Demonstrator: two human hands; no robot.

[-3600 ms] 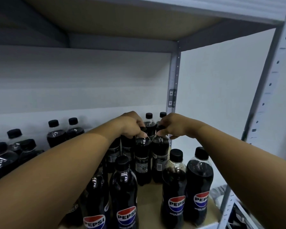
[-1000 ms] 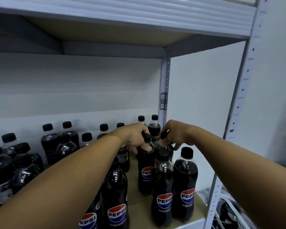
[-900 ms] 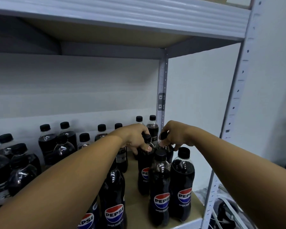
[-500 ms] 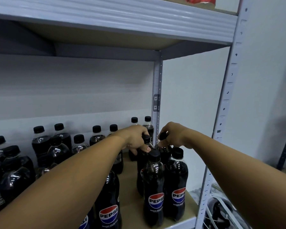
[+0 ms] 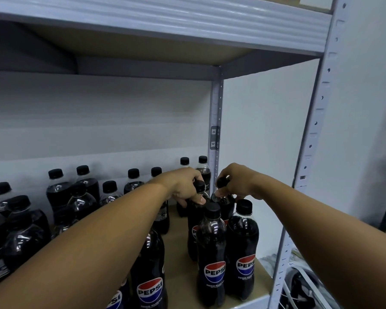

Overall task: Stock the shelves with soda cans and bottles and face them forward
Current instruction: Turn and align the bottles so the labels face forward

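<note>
Several dark Pepsi bottles with black caps stand on the wooden shelf board [image 5: 178,270]. My left hand [image 5: 185,188] grips the neck of one bottle [image 5: 195,228] in the second row on the right. My right hand [image 5: 236,184] pinches the cap and neck of the bottle beside it [image 5: 224,202], which tilts a little to the right. In front of them stand two bottles [image 5: 212,259] [image 5: 243,253] with their Pepsi labels facing me. Another labelled bottle [image 5: 149,275] stands under my left forearm.
More bottles [image 5: 58,192] fill the left and back of the shelf, two of them [image 5: 203,168] in the back right corner. A grey upright post [image 5: 308,139] borders the shelf on the right, with an upper shelf [image 5: 165,21] overhead. Clutter [image 5: 299,286] lies below right.
The view has drifted back and left. Both hands keep their grip on the same two bottle necks, which have shifted a little toward me behind the front pair.
</note>
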